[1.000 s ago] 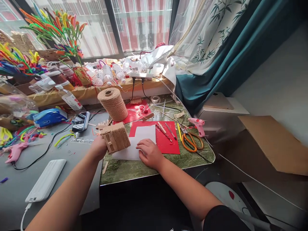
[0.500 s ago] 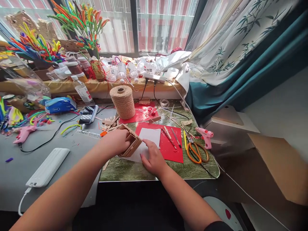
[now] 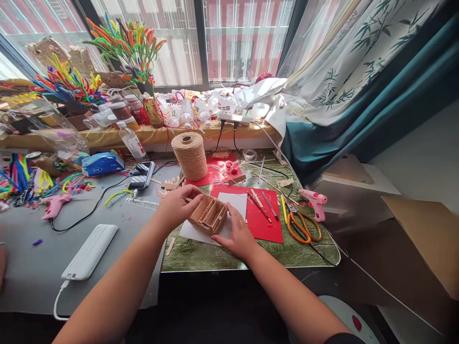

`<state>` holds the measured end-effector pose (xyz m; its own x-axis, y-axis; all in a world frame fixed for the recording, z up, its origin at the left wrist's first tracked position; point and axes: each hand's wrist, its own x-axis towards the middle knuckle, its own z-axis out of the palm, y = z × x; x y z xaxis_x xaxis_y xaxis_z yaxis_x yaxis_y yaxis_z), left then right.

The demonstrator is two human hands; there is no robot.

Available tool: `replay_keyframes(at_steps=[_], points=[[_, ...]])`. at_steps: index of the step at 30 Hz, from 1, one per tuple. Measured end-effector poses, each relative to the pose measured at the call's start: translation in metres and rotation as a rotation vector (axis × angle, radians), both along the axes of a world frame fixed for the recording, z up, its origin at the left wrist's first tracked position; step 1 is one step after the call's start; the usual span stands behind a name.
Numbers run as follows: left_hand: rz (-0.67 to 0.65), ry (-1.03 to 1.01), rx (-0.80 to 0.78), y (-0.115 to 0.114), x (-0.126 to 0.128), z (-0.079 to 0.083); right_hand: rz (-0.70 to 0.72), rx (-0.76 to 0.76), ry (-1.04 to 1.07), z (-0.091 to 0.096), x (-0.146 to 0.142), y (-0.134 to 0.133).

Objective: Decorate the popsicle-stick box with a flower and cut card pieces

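A small box of craft sticks [image 3: 210,215], wrapped in twine, rests open side up on a white sheet [image 3: 234,203] that lies partly over red paper [image 3: 263,222]. My left hand [image 3: 175,206] curls round the box's left side. My right hand [image 3: 238,234] presses against its right side, fingers bent on the edge. Both hands hold the box on the green table top [image 3: 251,253].
A twine spool [image 3: 191,155] stands behind the box. Orange scissors [image 3: 301,227] and a pink glue gun [image 3: 314,201] lie to the right. A white power bank [image 3: 89,252], a phone [image 3: 142,175] and pipe cleaners [image 3: 118,196] sit left. A cluttered windowsill [image 3: 161,131] runs along the back.
My left hand has brought the box down from mid-air and turned it open side up on the white sheet. My right hand has left the paper and come onto the box.
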<state>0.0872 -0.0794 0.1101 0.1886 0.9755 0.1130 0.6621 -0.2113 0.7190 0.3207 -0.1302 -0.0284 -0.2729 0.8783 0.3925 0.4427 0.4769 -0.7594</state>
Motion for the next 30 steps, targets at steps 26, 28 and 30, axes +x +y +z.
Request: replay_keyframes(at_steps=[26, 28, 30], points=[[-0.392, -0.176, 0.226, -0.041, 0.030, -0.015, -0.013, 0.022, 0.301, -0.015, 0.007, -0.007], [-0.400, -0.168, 0.236, -0.040, 0.029, -0.017, -0.003, 0.038, 0.305, -0.014, 0.009, -0.007], [-0.411, -0.157, 0.217, -0.040, 0.026, -0.015, 0.011, 0.069, 0.327, -0.013, 0.009, -0.007]])
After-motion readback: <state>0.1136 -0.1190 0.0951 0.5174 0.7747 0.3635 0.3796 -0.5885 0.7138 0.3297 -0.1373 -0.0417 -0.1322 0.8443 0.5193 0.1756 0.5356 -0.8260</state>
